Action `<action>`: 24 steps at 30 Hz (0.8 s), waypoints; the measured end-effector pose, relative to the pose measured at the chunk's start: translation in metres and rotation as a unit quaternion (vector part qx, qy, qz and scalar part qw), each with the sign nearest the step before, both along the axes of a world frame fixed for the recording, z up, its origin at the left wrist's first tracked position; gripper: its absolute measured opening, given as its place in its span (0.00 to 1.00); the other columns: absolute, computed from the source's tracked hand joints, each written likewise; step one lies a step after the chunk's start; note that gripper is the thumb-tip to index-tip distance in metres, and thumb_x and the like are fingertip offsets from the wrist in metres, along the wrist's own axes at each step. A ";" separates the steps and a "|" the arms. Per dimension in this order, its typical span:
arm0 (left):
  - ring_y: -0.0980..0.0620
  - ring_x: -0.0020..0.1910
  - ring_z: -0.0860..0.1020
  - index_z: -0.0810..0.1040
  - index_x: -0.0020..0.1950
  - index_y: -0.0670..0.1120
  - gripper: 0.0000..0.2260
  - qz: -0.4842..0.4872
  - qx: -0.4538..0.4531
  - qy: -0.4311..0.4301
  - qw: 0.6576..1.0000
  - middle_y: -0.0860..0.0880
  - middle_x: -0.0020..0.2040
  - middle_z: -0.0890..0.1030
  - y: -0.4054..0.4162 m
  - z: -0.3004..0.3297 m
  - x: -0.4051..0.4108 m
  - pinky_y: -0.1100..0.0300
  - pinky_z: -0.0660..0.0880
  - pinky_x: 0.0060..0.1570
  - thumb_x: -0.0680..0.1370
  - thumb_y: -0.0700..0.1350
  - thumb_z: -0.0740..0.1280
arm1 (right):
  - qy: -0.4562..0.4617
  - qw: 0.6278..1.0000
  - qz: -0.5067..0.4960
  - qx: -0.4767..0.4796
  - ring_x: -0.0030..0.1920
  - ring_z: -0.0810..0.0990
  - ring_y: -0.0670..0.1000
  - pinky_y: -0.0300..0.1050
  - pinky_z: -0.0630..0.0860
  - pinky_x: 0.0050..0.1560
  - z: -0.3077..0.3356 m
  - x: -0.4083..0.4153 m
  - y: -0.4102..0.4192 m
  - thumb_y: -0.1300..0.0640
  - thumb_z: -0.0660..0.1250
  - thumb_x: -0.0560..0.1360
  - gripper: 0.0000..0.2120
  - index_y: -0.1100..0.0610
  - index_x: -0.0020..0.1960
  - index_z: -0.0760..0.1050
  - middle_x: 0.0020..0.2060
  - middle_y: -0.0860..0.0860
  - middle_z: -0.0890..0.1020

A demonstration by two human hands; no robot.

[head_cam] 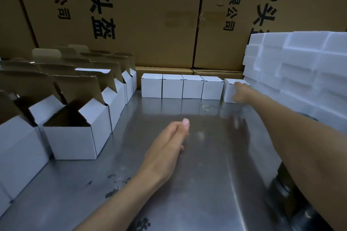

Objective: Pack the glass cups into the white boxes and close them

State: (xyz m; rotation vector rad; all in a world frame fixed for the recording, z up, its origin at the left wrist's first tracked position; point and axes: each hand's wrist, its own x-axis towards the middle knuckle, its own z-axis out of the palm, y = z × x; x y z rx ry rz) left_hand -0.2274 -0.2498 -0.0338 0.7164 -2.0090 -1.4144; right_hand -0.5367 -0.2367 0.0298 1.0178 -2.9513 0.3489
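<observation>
Several closed white boxes (171,86) stand in a row at the far edge of the steel table (197,174). My right hand (239,93) reaches far out and grips the rightmost closed box (229,90), which stands a little apart from the row. Over the middle of the table hovers my left hand (167,148), fingers straight and together, holding nothing. At the left stand several open white boxes (75,137) with their brown-lined lids up. No glass cup is plainly visible.
A stack of white foam blocks (300,73) fills the right side. Large brown cartons (150,15) with black printed characters form a wall behind the table. A dark round object (285,180) sits under my right forearm.
</observation>
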 end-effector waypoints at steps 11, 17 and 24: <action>0.66 0.39 0.77 0.73 0.49 0.68 0.26 0.002 -0.006 -0.010 1.000 0.69 0.47 0.78 0.000 -0.001 -0.001 0.57 0.69 0.55 0.62 0.76 0.47 | -0.042 0.999 0.014 0.006 0.52 0.69 0.59 0.46 0.63 0.49 -0.007 -0.001 -0.003 0.64 0.55 0.80 0.22 0.62 0.71 0.54 0.57 0.64 0.71; 0.65 0.38 0.77 0.73 0.49 0.66 0.27 0.007 -0.012 0.001 1.000 0.69 0.47 0.78 0.000 -0.002 -0.001 0.57 0.70 0.56 0.61 0.76 0.46 | -0.073 0.997 0.016 -0.008 0.50 0.64 0.55 0.45 0.60 0.50 0.006 0.002 -0.017 0.63 0.52 0.81 0.13 0.62 0.64 0.62 0.44 0.57 0.67; 0.65 0.36 0.76 0.74 0.48 0.66 0.27 0.017 -0.018 0.001 1.000 0.69 0.45 0.78 0.000 -0.003 -0.001 0.53 0.71 0.60 0.62 0.76 0.47 | -0.032 0.998 0.025 0.041 0.52 0.71 0.59 0.47 0.66 0.52 -0.001 0.003 -0.003 0.62 0.52 0.81 0.17 0.65 0.68 0.59 0.58 0.64 0.72</action>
